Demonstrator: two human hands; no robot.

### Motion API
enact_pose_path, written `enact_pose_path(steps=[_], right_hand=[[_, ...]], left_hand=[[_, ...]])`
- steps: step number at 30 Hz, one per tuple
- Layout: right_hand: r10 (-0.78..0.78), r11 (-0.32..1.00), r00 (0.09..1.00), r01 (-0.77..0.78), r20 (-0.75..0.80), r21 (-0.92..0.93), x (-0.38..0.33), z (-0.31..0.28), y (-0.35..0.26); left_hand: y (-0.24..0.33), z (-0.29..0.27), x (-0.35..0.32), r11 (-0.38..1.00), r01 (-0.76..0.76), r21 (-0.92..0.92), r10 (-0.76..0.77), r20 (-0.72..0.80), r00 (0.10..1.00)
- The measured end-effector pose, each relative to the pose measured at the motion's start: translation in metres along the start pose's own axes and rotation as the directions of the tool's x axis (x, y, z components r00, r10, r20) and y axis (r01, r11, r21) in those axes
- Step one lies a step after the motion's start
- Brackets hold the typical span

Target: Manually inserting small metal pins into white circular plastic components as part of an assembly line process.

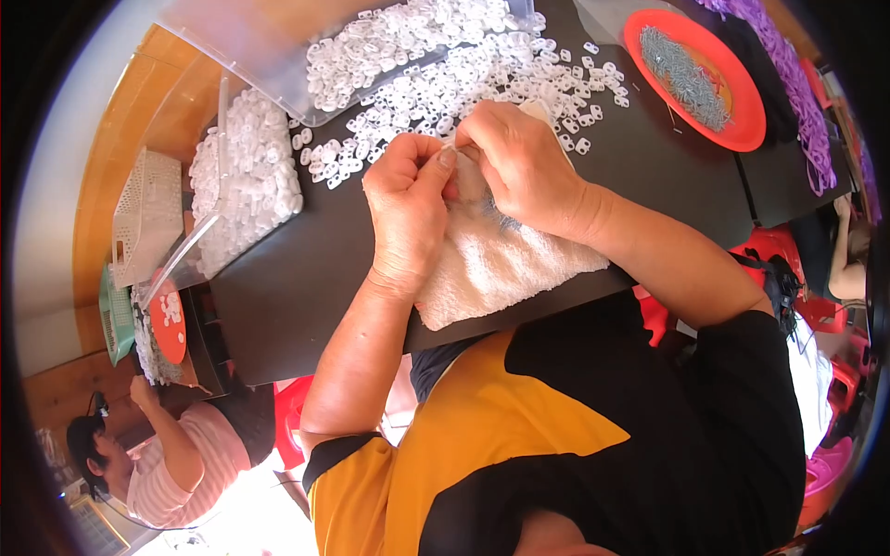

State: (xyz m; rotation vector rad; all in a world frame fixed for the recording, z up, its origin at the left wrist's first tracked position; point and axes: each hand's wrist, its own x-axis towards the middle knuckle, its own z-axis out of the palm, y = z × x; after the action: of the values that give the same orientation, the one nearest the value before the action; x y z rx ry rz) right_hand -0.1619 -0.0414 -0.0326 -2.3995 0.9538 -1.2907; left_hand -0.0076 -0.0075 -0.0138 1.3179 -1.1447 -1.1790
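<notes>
My left hand (408,208) and my right hand (527,169) meet over a cream towel (501,283) on the dark table. Thumb and forefinger of the left are pinched on a small white plastic piece, of which only a sliver shows. The fingers of my right hand close in against it from the other side; whatever they hold is hidden. Beneath the right hand, a few small grey metal pins (505,221) lie on the towel. Just beyond both hands spreads a heap of white two-holed plastic pieces (454,88).
A clear bin (320,116) tips more white pieces onto the dark table (324,269). Another clear container (222,157) of white parts stands left. A red plate (753,130) holds grey metal pins, with purple strips (807,120) beyond. One co-worker (176,454) sits left, another (848,255) far right.
</notes>
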Motion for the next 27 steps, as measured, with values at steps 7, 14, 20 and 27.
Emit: enact_pose_path(steps=[7,14,20,27], right_hand=[[-0.018,1.000,1.000,0.018,-0.011,-0.025,0.004,0.000,-0.001],[0.044,0.997,0.999,-0.043,-0.017,0.071,0.004,-0.003,-0.001],[0.149,0.964,0.988,-0.152,0.029,0.219,0.004,-0.009,-0.005],[0.210,0.925,0.978,-0.193,-0.016,0.328,0.008,-0.009,-0.001]], left_hand=[[-0.002,0.005,0.000,1.000,0.008,-0.016,-0.008,-0.030,1.000],[0.009,0.001,0.000,0.996,0.068,-0.057,-0.068,-0.001,0.998],[0.017,-0.001,-0.007,0.992,0.094,-0.089,-0.095,-0.007,0.995],[0.014,-0.002,-0.002,0.979,0.072,-0.193,-0.082,-0.043,0.996]])
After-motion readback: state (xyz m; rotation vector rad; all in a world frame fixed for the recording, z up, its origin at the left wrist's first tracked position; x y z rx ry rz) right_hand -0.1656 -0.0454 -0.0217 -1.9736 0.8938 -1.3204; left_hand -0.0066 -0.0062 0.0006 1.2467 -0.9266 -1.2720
